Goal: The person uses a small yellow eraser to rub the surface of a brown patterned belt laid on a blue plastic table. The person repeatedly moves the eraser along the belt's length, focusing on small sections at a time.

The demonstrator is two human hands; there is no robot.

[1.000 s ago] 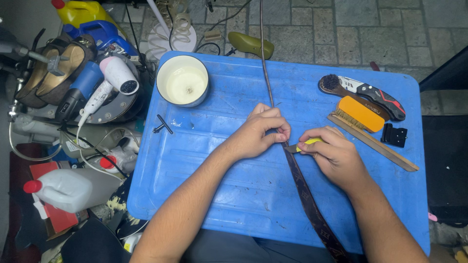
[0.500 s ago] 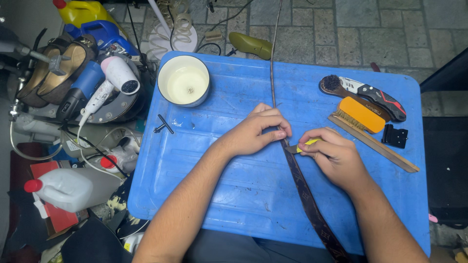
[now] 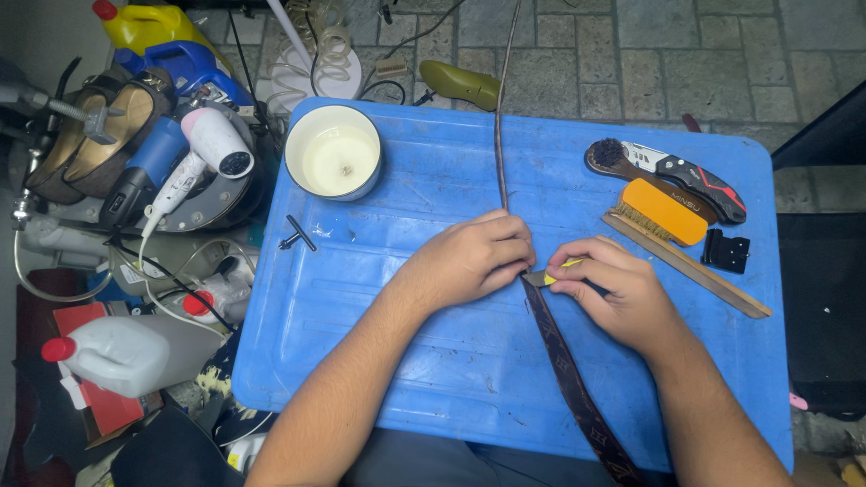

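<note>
While both hands meet at the middle of the blue plastic table (image 3: pixel 379 361), the head view shows the left hand (image 3: pixel 474 257) curled over a long brown patterned strap (image 3: pixel 564 370), fingers (image 3: pixel 510 252) folded down and pinching it against the tabletop. Right hand (image 3: pixel 613 293) sits just beside, fingers (image 3: pixel 577 275) closed around a small yellow-handled tool (image 3: pixel 557 271); its grey tip touches the strap's edge right between the two sets of fingertips. Strap runs from the near table edge, under the left fingers, then narrows to a thin edge-on line past them and off the far rim toward the stone floor. Beyond the left knuckles, well apart: a white bowl (image 3: pixel 334 153) with pale contents. Left of the left wrist, a small black T-shaped key (image 3: pixel 296 234) lies on the table. Beyond the right fingers: an orange-backed brush (image 3: pixel 663 212), a dark-bristled brush (image 3: pixel 609 158) touching a folding knife with red and black handle (image 3: pixel 690 171), a wooden strip (image 3: pixel 699 271) running diagonally, and a small black clip (image 3: pixel 726 251) near the far right. Off the table, far to the left of the left forearm: a white hair dryer (image 3: pixel 212 149), a blue power tool (image 3: pixel 144 171), a pair of tan shoes (image 3: pixel 99 122), a white jug with red cap (image 3: pixel 126 352), a yellow jug (image 3: pixel 149 22). A green shoe last (image 3: pixel 460 83) lies on the floor past the table's far edge.
</note>
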